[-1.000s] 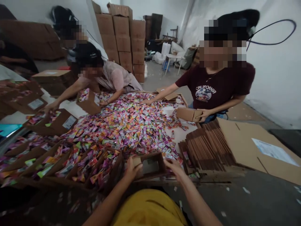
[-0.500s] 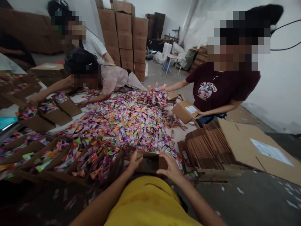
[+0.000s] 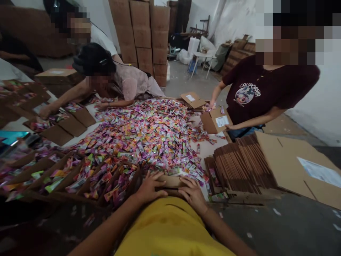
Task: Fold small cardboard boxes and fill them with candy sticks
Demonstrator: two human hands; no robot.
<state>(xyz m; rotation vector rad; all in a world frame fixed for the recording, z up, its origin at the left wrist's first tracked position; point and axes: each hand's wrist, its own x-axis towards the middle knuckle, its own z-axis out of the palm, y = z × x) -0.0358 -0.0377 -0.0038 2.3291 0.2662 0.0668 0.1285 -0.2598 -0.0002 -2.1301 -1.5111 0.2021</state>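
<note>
The small cardboard box [image 3: 172, 181] sits at the near edge of the surface [image 3: 205, 149], beside the heap of sachets [image 3: 149, 131]. The left hand [image 3: 150, 186] and right hand [image 3: 193, 192] lie flat on its top, fingers spread, gripping nothing. It looks light, thin-walled and easily dented, so it is best held by its stiffer side edges.

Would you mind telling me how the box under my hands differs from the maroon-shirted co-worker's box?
The near box lies level under your left hand and right hand; the co-worker's box is tilted, held by one hand. The co-worker's box shows a white label; the near box shows none. Both are brown cardboard.
</note>
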